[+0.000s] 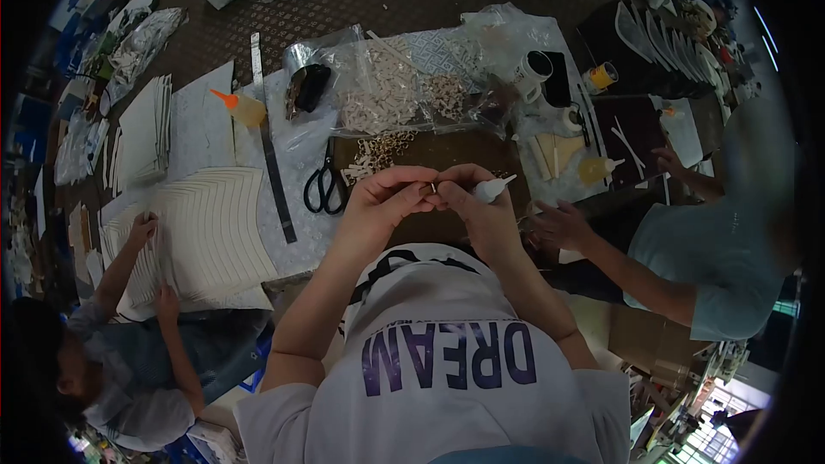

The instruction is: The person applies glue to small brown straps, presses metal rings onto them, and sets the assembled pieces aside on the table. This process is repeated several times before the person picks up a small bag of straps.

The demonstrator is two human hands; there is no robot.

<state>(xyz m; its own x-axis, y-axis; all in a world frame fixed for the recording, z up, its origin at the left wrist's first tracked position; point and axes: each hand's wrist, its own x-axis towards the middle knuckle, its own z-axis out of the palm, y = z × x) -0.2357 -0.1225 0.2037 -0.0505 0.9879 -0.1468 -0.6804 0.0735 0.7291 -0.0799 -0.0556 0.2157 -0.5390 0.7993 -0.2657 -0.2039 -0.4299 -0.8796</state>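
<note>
My left hand (387,193) and right hand (474,196) meet at the fingertips, pinched on a small metallic piece (434,190); its exact shape I can't make out. My right hand also holds a white nozzle bottle (490,190). Just beyond my left hand lie loose gold-coloured pieces (378,153), with black-handled scissors (324,192) to its left. Farther out, past both hands, are clear bags of small parts (378,90).

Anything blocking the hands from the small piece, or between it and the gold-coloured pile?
Nothing visible blocks the small piece: left hand and right hand already pinch it. Toward the gold-coloured pile, only the left hand looks in the way. The scissors lie off to the left.
</note>
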